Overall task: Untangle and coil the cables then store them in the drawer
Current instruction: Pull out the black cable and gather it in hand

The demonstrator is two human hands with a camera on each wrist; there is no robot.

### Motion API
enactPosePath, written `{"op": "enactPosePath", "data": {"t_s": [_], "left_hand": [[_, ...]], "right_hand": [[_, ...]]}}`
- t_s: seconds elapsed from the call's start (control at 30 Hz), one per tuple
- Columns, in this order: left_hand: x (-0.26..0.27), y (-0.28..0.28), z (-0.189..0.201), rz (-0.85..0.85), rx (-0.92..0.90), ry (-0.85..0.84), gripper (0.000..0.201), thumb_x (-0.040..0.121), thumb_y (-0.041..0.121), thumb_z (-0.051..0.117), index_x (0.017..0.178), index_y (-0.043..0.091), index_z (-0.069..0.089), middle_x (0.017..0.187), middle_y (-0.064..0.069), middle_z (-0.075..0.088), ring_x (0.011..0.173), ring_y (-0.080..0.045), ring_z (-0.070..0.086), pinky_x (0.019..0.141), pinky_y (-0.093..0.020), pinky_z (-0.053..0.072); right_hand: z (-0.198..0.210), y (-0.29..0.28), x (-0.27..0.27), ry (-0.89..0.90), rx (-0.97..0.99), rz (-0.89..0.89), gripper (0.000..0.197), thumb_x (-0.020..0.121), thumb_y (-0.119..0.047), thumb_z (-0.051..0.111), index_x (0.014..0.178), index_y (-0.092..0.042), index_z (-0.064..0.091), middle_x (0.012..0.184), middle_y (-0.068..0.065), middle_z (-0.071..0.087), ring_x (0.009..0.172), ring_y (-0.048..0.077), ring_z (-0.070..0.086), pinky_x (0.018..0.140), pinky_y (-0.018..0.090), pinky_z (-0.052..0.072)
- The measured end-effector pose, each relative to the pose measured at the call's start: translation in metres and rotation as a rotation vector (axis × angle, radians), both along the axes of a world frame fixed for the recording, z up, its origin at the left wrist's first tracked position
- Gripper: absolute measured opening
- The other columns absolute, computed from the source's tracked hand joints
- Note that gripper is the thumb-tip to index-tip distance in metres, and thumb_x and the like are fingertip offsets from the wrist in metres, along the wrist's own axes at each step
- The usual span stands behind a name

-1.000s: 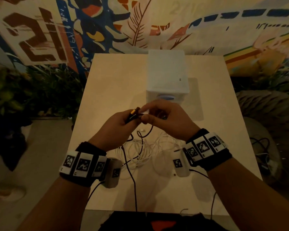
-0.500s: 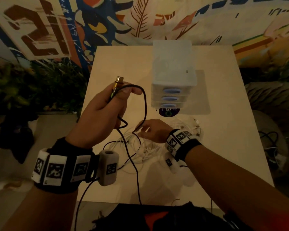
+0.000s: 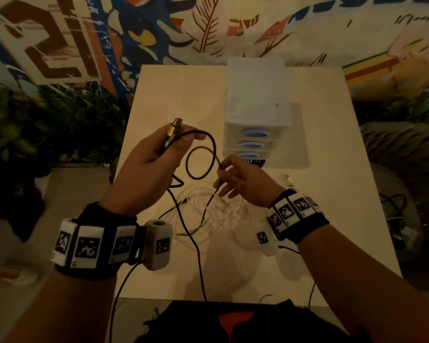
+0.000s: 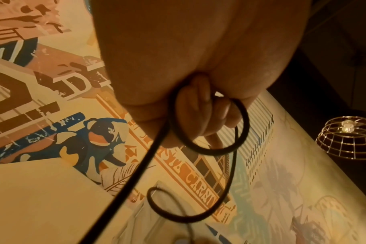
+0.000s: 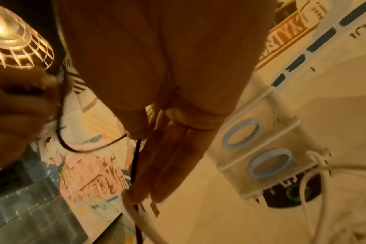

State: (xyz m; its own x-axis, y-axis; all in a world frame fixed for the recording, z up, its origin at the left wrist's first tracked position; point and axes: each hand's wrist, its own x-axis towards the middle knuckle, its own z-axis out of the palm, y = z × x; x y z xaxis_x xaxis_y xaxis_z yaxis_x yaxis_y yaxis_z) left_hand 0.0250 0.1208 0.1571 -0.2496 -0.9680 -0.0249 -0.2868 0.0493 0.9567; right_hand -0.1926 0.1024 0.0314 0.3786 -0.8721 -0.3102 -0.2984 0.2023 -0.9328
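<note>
A thin black cable runs in a loop between my two hands above the table. My left hand grips its gold-tipped plug upright, with a turn of black cable curled at the fingers. My right hand pinches the cable lower down between thumb and forefinger, the other fingers straight; the black cable drops from that pinch. A tangle of white cables lies on the table beneath my hands. The white drawer unit stands behind, its three drawers with blue ring handles shut.
A loose white plug lies right of the right hand. Dark cloth lies past the table's near edge. Plants stand left of the table, and more cables lie on a seat at the right. A wire lamp hangs overhead.
My right hand left the white pile, rose and took hold of the black cable, which now forms a second loop. The left hand stays raised with the plug.
</note>
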Motion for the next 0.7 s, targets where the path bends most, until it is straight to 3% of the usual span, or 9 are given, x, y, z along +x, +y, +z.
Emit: {"op": "enactPosePath", "data": {"t_s": [0.03, 0.1, 0.27, 0.37, 0.47, 0.6, 0.7], "left_hand": [[0.0, -0.002, -0.007, 0.006, -0.012, -0.031, 0.019, 0.1, 0.046, 0.051, 0.106, 0.044, 0.069, 0.059, 0.003, 0.044, 0.052, -0.021, 0.038, 0.051, -0.037, 0.031], [-0.003, -0.005, -0.022, 0.006, -0.029, -0.111, 0.019, 0.105, 0.034, 0.051, 0.112, 0.036, 0.069, 0.06, 0.018, 0.051, 0.053, -0.003, 0.042, 0.055, -0.031, 0.033], [-0.018, -0.005, -0.046, -0.082, 0.014, -0.29, 0.021, 0.103, 0.032, 0.055, 0.121, 0.031, 0.066, 0.067, 0.028, 0.058, 0.061, 0.003, 0.051, 0.062, -0.024, 0.041], [-0.032, -0.003, -0.05, -0.17, 0.036, -0.334, 0.018, 0.102, 0.037, 0.056, 0.118, 0.036, 0.064, 0.065, 0.025, 0.059, 0.057, 0.0, 0.052, 0.055, -0.014, 0.04], [-0.044, -0.001, -0.05, -0.207, 0.039, -0.331, 0.015, 0.101, 0.036, 0.057, 0.113, 0.033, 0.066, 0.064, 0.023, 0.062, 0.057, 0.001, 0.056, 0.055, -0.011, 0.04], [-0.049, -0.005, -0.051, -0.161, 0.02, -0.373, 0.019, 0.102, 0.035, 0.056, 0.096, 0.025, 0.07, 0.06, 0.008, 0.063, 0.056, -0.003, 0.057, 0.055, -0.013, 0.039], [-0.051, -0.004, -0.05, -0.126, -0.001, -0.377, 0.022, 0.104, 0.03, 0.053, 0.094, 0.025, 0.071, 0.069, 0.007, 0.071, 0.07, -0.008, 0.065, 0.06, -0.013, 0.044]], "right_hand": [[0.009, 0.001, -0.005, -0.047, -0.001, -0.05, 0.012, 0.105, -0.027, 0.051, 0.107, -0.016, 0.052, 0.094, 0.009, 0.076, 0.08, 0.03, 0.074, 0.073, 0.044, 0.06], [0.023, 0.003, -0.011, -0.108, -0.055, -0.122, 0.011, 0.105, -0.025, 0.052, 0.108, -0.015, 0.052, 0.091, 0.011, 0.075, 0.077, 0.032, 0.074, 0.076, 0.047, 0.062], [0.05, 0.008, -0.012, -0.132, -0.271, -0.167, 0.004, 0.103, -0.018, 0.055, 0.106, -0.017, 0.053, 0.083, 0.005, 0.075, 0.079, 0.023, 0.073, 0.079, 0.037, 0.061], [0.061, 0.009, -0.012, -0.067, -0.373, -0.167, 0.009, 0.101, -0.021, 0.059, 0.109, -0.016, 0.056, 0.081, -0.001, 0.076, 0.08, 0.012, 0.073, 0.079, 0.03, 0.059], [0.068, 0.011, -0.012, -0.099, -0.391, -0.214, 0.009, 0.099, -0.021, 0.063, 0.107, -0.018, 0.059, 0.081, 0.0, 0.075, 0.077, 0.014, 0.073, 0.074, 0.037, 0.061], [0.067, 0.014, -0.017, -0.111, -0.416, -0.329, 0.014, 0.097, -0.021, 0.065, 0.102, -0.034, 0.062, 0.093, -0.004, 0.072, 0.082, 0.014, 0.073, 0.078, 0.044, 0.062], [0.059, 0.016, -0.023, -0.09, -0.425, -0.383, 0.026, 0.099, -0.012, 0.059, 0.121, -0.026, 0.06, 0.108, 0.0, 0.068, 0.089, 0.014, 0.072, 0.082, 0.038, 0.061]]}}
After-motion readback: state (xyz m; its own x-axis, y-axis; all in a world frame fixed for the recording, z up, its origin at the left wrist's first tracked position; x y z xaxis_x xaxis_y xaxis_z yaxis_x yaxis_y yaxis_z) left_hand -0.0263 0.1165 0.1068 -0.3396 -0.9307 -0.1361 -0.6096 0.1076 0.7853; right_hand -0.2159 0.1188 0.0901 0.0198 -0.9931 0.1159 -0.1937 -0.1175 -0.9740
